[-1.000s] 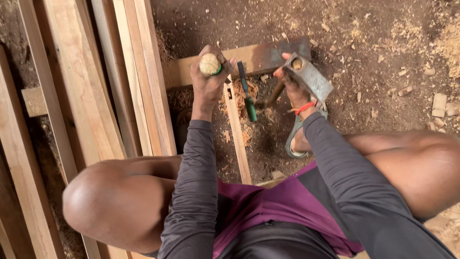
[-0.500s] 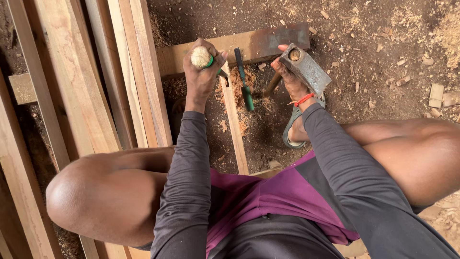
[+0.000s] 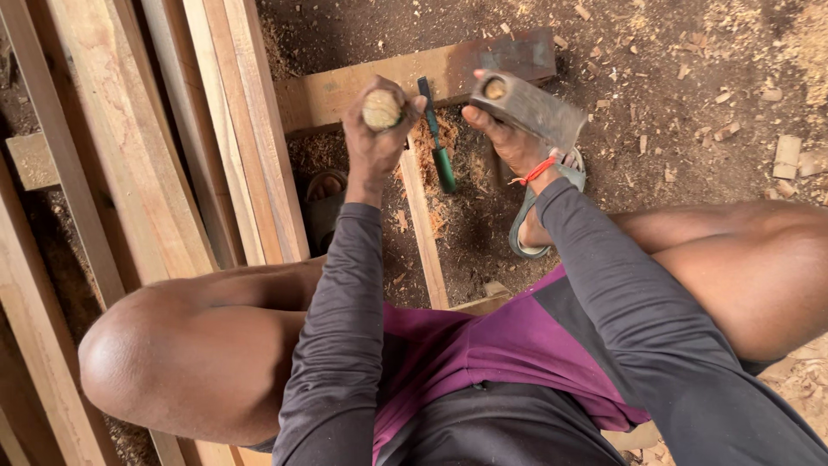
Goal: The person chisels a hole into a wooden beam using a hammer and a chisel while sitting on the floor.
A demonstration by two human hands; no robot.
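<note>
Head view, looking straight down past bent knees to the dirt floor [image 3: 690,112].

Left hand [image 3: 375,142] clenched tight round a round-ended wooden handle [image 3: 381,110], butt end facing up, shaft hidden inside the fist; most likely a chisel held upright so its edge bears on the wood below, though the blade cannot be seen.

Right hand [image 3: 509,142] wrapped round the neck of a hammer [image 3: 528,108], the grey metal head lying flat and just to the right of the wooden handle, close enough to fall on its butt.

Directly beyond both hands, a wooden crosspiece [image 3: 414,82] laid sideways on the floor, with reddish chips [image 3: 423,147] heaped under the left hand. Between the hands, a green-handled tool [image 3: 438,138] resting against the crosspiece, within easy reach. Below the left hand, a thin wooden strip [image 3: 424,229] running back toward the body. Left of the left hand, long planks [image 3: 172,155] lying side by side. Under the right wrist, a sandalled foot [image 3: 539,216] braced on the floor.
</note>
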